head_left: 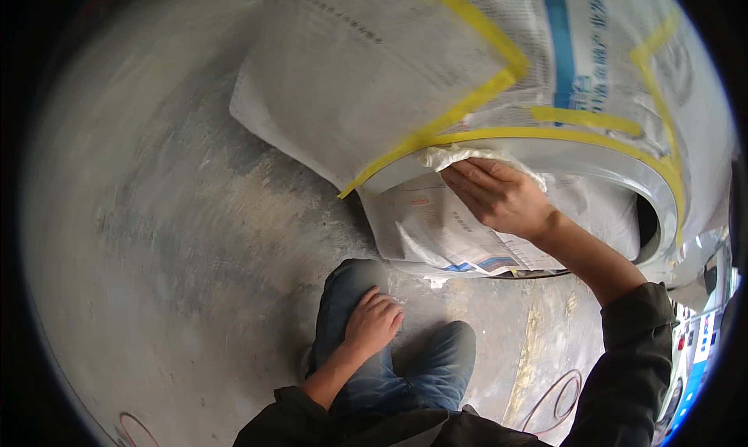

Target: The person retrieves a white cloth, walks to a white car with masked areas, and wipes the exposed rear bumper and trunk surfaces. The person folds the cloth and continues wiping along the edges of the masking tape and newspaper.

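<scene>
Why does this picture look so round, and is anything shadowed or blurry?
Head view: it's a wide fisheye, so corners go black and edges bend near the rim; head view: the floor darkens in soft shadow beside the newspaper; head view: the floor at far left looks smeared, while the right hand and white cloth look fairly clear.

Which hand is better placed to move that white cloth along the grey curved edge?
Probably the right hand: it holds the white cloth against the grey curved edge, with that arm stretched out. The left hand holds nothing visible and rests on the left leg, away from the edge.
</scene>
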Demonstrator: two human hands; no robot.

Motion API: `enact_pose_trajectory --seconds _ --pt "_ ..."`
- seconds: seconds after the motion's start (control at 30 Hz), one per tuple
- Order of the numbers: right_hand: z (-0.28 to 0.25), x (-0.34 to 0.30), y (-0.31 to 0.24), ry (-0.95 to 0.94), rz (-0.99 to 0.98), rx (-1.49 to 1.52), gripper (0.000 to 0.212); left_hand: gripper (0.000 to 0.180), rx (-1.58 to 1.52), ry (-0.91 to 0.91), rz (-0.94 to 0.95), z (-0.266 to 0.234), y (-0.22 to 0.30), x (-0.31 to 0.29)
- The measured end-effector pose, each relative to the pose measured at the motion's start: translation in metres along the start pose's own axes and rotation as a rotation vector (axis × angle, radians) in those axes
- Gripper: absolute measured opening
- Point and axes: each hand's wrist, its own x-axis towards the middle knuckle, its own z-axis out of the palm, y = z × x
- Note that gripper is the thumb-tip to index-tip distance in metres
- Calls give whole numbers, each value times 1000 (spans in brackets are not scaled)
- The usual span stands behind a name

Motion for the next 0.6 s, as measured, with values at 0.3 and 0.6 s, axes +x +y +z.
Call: enact_pose_trajectory --seconds 0.3,0.6 --pt "100 48 -54 -157 -227 102 40 14 -99 53 1 -2 5 -14" --pt "194 83 -132 -690 -464 -3 33 13 -153 50 -8 -5 21 -20"
